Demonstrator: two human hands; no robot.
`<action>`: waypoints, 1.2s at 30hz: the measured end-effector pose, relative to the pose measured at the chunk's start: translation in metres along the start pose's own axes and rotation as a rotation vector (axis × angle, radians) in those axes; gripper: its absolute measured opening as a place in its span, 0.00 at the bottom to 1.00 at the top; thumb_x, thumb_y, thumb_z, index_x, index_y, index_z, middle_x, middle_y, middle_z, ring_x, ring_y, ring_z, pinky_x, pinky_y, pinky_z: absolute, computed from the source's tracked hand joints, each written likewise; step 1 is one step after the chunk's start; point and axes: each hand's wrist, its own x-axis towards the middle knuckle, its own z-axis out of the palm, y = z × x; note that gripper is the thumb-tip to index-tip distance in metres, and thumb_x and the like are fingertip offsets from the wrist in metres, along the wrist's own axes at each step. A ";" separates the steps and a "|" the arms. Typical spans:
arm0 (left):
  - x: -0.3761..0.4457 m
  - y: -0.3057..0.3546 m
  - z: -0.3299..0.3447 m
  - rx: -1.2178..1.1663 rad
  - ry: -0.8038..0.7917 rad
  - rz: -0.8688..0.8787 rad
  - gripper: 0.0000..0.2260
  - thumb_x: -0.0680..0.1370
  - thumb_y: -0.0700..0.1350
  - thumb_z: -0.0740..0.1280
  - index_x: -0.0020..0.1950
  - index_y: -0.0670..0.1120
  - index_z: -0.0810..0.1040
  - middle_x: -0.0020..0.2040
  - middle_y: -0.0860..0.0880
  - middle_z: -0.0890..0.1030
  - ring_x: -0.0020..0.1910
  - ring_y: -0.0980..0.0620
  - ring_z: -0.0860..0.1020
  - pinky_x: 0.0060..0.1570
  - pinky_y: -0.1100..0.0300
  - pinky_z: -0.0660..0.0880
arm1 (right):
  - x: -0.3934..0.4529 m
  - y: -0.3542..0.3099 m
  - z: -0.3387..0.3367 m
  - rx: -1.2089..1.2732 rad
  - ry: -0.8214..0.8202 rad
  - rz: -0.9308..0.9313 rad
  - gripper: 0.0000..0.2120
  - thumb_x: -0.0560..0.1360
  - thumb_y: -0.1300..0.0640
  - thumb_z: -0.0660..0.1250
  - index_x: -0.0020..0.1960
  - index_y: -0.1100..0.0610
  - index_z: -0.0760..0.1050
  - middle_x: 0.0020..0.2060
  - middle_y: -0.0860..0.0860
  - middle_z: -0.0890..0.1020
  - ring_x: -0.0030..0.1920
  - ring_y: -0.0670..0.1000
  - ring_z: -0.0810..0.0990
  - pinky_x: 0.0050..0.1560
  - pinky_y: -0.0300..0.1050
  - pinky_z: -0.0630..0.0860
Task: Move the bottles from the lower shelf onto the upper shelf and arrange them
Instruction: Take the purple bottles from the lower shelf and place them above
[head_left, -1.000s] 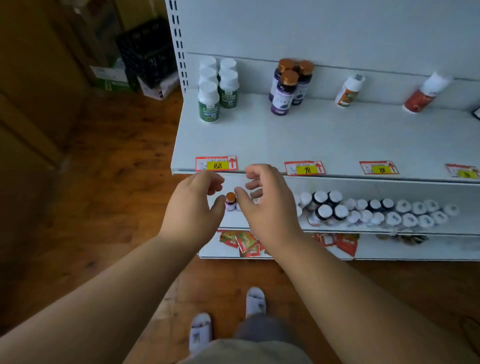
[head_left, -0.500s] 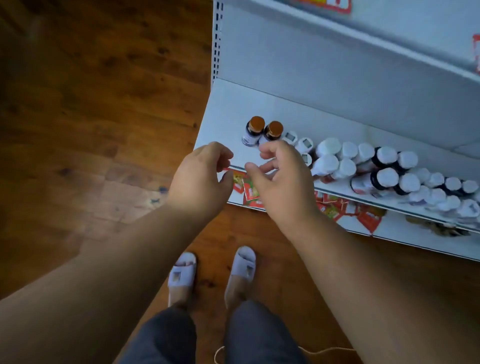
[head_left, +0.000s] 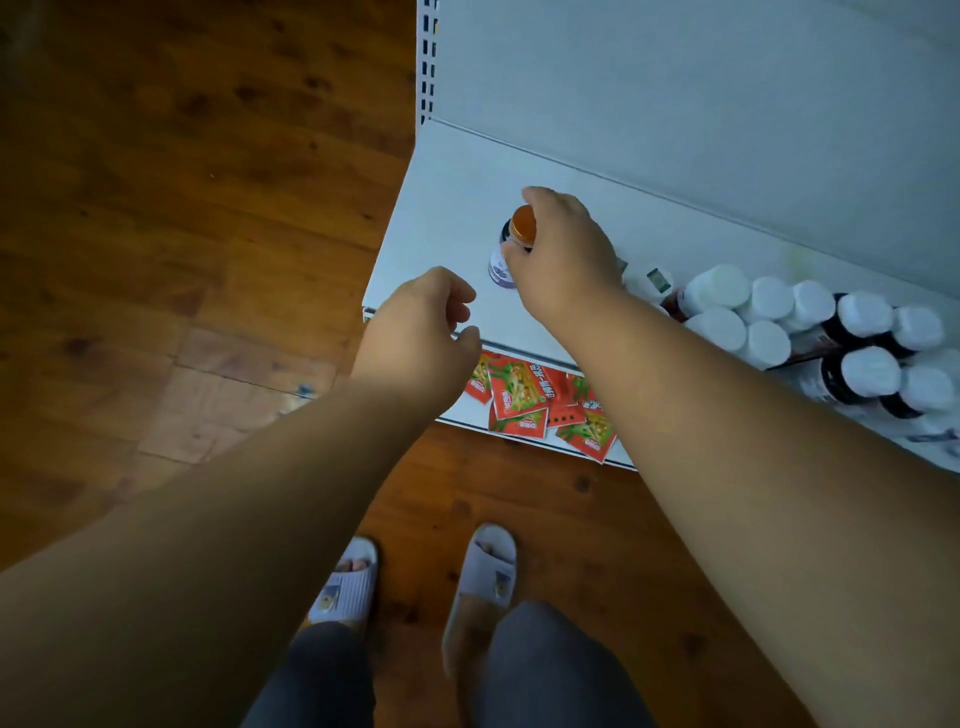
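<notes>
While your right hand (head_left: 563, 260) grips the orange-capped bottle (head_left: 511, 244) on the lower shelf (head_left: 441, 228), your left hand (head_left: 421, 322) hangs loosely curled, holding nothing; many white-capped bottles (head_left: 810, 332) to its right remain unmoved, so you've barely started

The lower shelf (head_left: 447, 208) looked like painted sheet metal, white and matt, smooth, and the back panel (head_left: 675, 78) above it had the same dull painted finish, with a perforated metal upright (head_left: 427, 62) at its left edge. The bottle (head_left: 511, 244) in the grip of the right hand (head_left: 563, 254) had a glossy orange cap, plastic by its look, over a dark glossy body with a paper-like label. The white-capped bottles (head_left: 769, 322) carried smooth, matt plastic caps; several bodies were dark and shiny. The red sachets (head_left: 524, 395) looked like glossy printed foil or film. The floor (head_left: 182, 208) was varnished wood, knotty, with a soft sheen. The slippers (head_left: 488, 566) looked like matt ribbed rubber or foam, and the trousers (head_left: 545, 670) like matt grey cloth.
</notes>
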 end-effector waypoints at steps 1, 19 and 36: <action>0.001 -0.001 0.002 -0.013 0.001 -0.012 0.13 0.78 0.43 0.69 0.63 0.49 0.75 0.52 0.53 0.78 0.47 0.55 0.76 0.41 0.70 0.71 | 0.003 -0.001 0.004 -0.037 0.006 0.002 0.18 0.80 0.53 0.64 0.68 0.55 0.70 0.65 0.54 0.73 0.62 0.59 0.74 0.53 0.50 0.72; -0.055 0.011 -0.068 -0.385 0.127 -0.398 0.14 0.81 0.45 0.63 0.66 0.53 0.72 0.60 0.54 0.76 0.50 0.54 0.77 0.31 0.68 0.72 | -0.097 -0.049 -0.039 0.643 -0.041 0.065 0.09 0.77 0.58 0.68 0.56 0.52 0.72 0.48 0.43 0.77 0.47 0.49 0.80 0.43 0.33 0.78; -0.236 0.078 -0.257 -1.338 -0.546 -0.422 0.21 0.70 0.48 0.76 0.59 0.41 0.78 0.50 0.42 0.82 0.45 0.48 0.82 0.46 0.55 0.82 | -0.272 -0.175 -0.240 1.244 -0.099 0.176 0.07 0.79 0.64 0.66 0.50 0.53 0.78 0.46 0.52 0.83 0.49 0.51 0.83 0.51 0.52 0.82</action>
